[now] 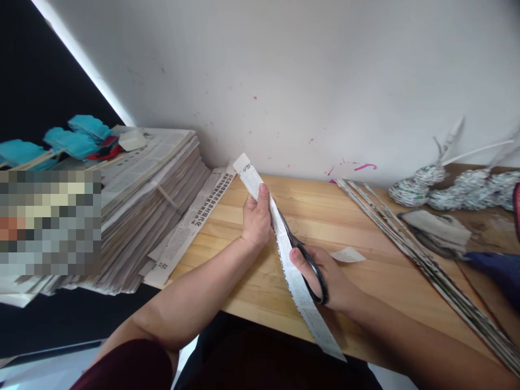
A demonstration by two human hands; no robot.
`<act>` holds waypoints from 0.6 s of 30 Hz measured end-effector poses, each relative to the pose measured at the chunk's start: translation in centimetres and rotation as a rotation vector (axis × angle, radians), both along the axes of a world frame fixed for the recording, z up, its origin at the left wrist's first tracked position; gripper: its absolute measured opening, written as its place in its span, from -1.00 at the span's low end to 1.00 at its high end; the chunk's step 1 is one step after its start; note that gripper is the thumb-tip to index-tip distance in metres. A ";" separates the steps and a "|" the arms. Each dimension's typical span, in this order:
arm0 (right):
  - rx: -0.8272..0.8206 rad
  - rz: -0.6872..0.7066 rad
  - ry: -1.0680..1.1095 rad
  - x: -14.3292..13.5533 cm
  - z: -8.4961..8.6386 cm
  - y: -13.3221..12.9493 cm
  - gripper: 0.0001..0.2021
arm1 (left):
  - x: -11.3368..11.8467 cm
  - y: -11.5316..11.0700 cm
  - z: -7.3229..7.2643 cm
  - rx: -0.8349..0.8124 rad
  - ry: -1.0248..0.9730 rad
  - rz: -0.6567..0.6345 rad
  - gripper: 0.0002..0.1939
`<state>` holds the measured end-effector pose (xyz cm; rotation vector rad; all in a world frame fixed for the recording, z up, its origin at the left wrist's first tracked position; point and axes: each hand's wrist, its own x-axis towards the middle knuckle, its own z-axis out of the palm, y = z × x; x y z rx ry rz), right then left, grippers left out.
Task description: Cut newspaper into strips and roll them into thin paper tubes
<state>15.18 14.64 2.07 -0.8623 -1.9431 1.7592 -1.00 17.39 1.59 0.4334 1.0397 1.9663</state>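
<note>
My left hand [258, 216] pinches a long strip of newspaper [299, 290] near its upper end, thumb on top. The strip slants down toward me, its lower end hanging past the table's front edge. In my right hand [325, 276] is a pair of black-handled scissors [317, 276], the thumb through one loop. Their blades lie along the strip's right edge, pointing toward my left hand; the tips are partly hidden behind the paper and hand. A small paper scrap [349, 254] lies on the wooden table [247, 295] just beyond my right hand.
At left stands a tall stack of newspapers [162, 200] with blue paper flowers [77, 141] on top. Cut newspaper strips [195, 216] lie beside it. Thin rolled paper rods [422, 265] cross the table at right, near woven paper pieces [459, 187]. A white wall [292, 97] rises behind.
</note>
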 end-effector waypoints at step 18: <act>0.022 0.019 0.032 -0.1 0.6 0.1 -0.48 | 1.1 -0.6 0.5 0.046 0.048 -0.130 -0.45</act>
